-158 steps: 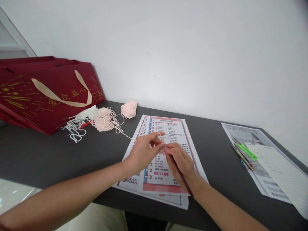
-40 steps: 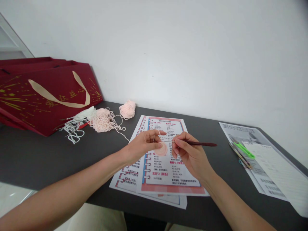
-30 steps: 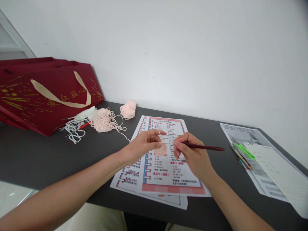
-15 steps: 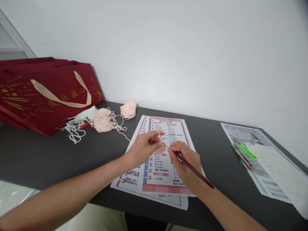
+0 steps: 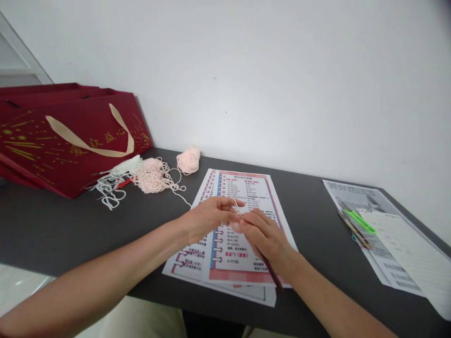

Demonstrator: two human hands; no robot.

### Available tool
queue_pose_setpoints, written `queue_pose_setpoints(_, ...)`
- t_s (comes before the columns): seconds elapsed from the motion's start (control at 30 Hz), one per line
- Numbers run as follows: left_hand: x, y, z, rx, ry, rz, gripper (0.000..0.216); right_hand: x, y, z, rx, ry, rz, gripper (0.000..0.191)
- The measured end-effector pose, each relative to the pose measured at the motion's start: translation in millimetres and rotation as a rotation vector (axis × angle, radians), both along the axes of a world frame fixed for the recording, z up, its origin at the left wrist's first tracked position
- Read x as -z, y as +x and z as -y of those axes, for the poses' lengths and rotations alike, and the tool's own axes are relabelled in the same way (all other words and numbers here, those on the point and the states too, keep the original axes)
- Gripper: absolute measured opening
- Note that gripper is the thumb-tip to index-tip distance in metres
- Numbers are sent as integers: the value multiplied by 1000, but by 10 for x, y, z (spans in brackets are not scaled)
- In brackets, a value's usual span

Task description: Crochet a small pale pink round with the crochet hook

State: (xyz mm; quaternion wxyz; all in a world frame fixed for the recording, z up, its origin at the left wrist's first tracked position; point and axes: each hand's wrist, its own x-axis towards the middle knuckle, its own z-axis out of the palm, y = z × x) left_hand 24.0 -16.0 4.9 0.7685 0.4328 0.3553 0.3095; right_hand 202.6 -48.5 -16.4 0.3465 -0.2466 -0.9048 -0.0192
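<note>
My right hand [image 5: 262, 234] is closed round the dark brown handle of a crochet hook [image 5: 270, 271], whose tip meets the work at my left fingers. My left hand [image 5: 214, 216] pinches a small pale pink crochet piece [image 5: 237, 226], partly hidden by the fingers, and a strand of yarn [image 5: 237, 205] runs over its raised index finger. From there the pale pink yarn trails left to a loose tangled heap [image 5: 151, 176] on the desk. Beneath both hands lie printed pattern sheets [image 5: 243, 277].
A dark red gift bag [image 5: 63, 141] lies at the left, with white yarn [image 5: 111, 192] beside it. A pink yarn ball [image 5: 188, 160] sits near the wall. At the right, green-handled scissors [image 5: 361, 221] lie on papers [image 5: 405, 249].
My right hand has turned, so the hook's handle now points more downward toward me. Both hands have come closer together, and my left hand has dipped slightly.
</note>
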Motion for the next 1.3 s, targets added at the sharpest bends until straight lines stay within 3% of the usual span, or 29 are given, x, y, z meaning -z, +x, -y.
queue_pose_setpoints(0.1, -20, 20, 12, -3, -114, 68, 30, -15, -37, 34, 81, 105, 57, 15)
queue_pose_setpoints(0.17, -7, 55, 33, -77, -67, 37, 30, -10, -96, 67, 182, 134, 68, 13)
queue_pose_setpoints(0.27, 36, 100, 60, -156, 165, -89, 33, -4, -168, 103, 267, 97, 32, 16)
queue_pose_setpoints(0.4, 70, 91, 64, -202, 496, -266, 34, 15, -158, 137, 229, -35, -125, 16)
queue_pose_setpoints(0.57, 13, 35, 74, -237, 736, -442, 23, 9, -130, 187, 236, -151, -392, 19)
queue_pose_setpoints(0.63, -28, 23, 96, -245, 821, -477, 15, -29, -146, 182, 260, -313, -526, 14)
queue_pose_setpoints(0.77, -80, 12, 133, -257, 958, -499, 10, -118, -181, 107, 205, -851, -949, 15)
queue_pose_setpoints(0.87, -73, 9, 130, -256, 974, -502, 12, -141, -164, 59, 110, -1031, -1084, 18)
queue_pose_setpoints(0.93, -59, 7, 117, -258, 961, -497, 12, -137, -126, 61, 148, -950, -961, 14)
queue_pose_setpoints(1.0, -51, 3, 102, -264, 954, -493, 12, -132, -81, 83, 194, -727, -721, 8)
queue_pose_setpoints(1.07, -50, -4, 88, -260, 961, -495, 13, -134, -40, 107, 135, -473, -509, 14)
queue_pose_setpoints(1.13, -54, -12, 73, -252, 980, -508, 14, -139, -9, 114, 49, -339, -377, 19)
queue_pose_setpoints(1.2, -59, -20, 57, -241, 988, -520, 14, -143, 16, 96, 41, -368, -371, 19)
queue_pose_setpoints(1.3, -69, -24, 33, -209, 931, -485, 12, -138, 48, 32, 96, -658, -604, 11)
